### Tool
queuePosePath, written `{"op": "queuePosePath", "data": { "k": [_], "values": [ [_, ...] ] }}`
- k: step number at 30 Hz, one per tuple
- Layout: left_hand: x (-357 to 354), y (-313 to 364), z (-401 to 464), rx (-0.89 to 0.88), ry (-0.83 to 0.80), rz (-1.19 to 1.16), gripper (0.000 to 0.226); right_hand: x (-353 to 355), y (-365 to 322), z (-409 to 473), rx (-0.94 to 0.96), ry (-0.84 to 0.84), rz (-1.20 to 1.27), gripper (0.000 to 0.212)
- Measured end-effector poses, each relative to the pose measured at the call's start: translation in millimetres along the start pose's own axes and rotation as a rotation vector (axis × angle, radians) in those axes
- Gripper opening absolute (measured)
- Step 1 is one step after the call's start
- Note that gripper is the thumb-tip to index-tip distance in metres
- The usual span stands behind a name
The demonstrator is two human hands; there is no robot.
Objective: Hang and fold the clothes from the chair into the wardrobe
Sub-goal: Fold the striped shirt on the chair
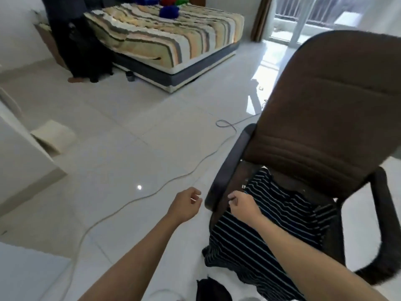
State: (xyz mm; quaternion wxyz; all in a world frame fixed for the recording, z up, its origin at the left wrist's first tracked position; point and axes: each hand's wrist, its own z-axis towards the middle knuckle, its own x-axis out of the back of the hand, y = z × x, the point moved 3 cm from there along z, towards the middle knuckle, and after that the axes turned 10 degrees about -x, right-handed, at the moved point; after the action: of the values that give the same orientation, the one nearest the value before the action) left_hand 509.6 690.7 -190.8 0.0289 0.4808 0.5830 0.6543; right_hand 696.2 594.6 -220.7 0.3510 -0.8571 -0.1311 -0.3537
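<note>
A brown office chair (321, 118) with black armrests stands at the right. A dark striped shirt (271, 213) lies over its seat and hangs off the front edge. My right hand (243, 203) hovers over the shirt's left side with fingers curled; whether it grips the cloth is unclear. My left hand (186, 205) is in the air left of the chair's armrest (225, 170), fingers loosely curled and empty. No wardrobe interior is visible; a white panel (19, 148) at the left edge may be part of it.
A bed (165, 38) with a striped cover stands at the back, with dark cloth (82, 51) beside it. A cable (152, 192) runs across the white tiled floor. A dark item (210, 290) lies on the floor below the shirt. A glass door (303, 20) is at the back right.
</note>
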Motion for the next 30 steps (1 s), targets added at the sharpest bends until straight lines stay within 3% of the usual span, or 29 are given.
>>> {"op": "queuePosePath", "data": {
  "k": [7,15,25,30],
  "values": [
    [-93,23,44,-0.185,-0.372,0.019,0.02,15,115,-13,-0.396,0.073,0.114,0.032],
    [-176,38,100,-0.217,-0.591,0.059,0.02,35,204,8,-0.523,0.116,0.182,0.036],
    [-292,58,220,-0.229,-0.61,0.355,0.035,102,311,135,-0.526,0.089,0.163,0.022],
    [-326,58,284,-0.294,-0.503,0.559,0.039,112,342,194,-0.498,0.062,0.098,0.037]
  ]
}}
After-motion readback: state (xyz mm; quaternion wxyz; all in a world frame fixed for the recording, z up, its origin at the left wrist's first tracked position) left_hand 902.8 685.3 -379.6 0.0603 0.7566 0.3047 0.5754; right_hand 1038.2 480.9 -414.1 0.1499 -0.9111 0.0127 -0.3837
